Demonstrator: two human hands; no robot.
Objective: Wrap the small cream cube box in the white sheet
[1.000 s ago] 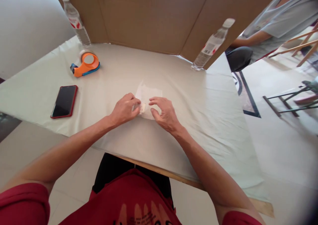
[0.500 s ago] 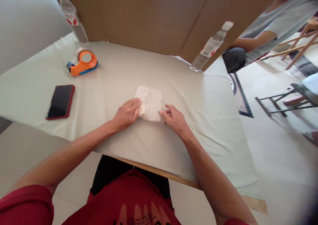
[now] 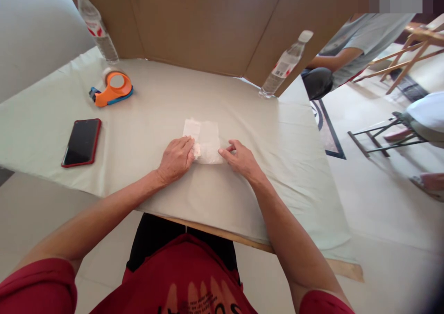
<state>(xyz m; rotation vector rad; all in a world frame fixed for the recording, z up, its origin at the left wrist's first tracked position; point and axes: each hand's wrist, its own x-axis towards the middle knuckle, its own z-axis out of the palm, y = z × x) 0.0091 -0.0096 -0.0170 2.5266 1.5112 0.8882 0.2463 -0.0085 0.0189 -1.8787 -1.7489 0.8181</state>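
Note:
A small white folded sheet, thin like tissue or plastic (image 3: 205,137), lies flat on the pale cloth-covered table (image 3: 156,115). My left hand (image 3: 176,159) rests on its near left corner, fingers curled and pressing down on it. My right hand (image 3: 241,159) pinches the sheet's near right corner between thumb and fingers. Both forearms reach in from the bottom of the view.
A red-cased phone (image 3: 82,142) lies at the left. An orange tape dispenser (image 3: 113,88) sits behind it. Two water bottles (image 3: 94,23) (image 3: 284,65) stand against a folded cardboard screen (image 3: 208,22). A seated person (image 3: 350,46) is at the right, beyond the table.
My right hand moved off the sheet's top to its near right corner and pinched it. The sheet lies flatter. The left hand stayed at the left corner.

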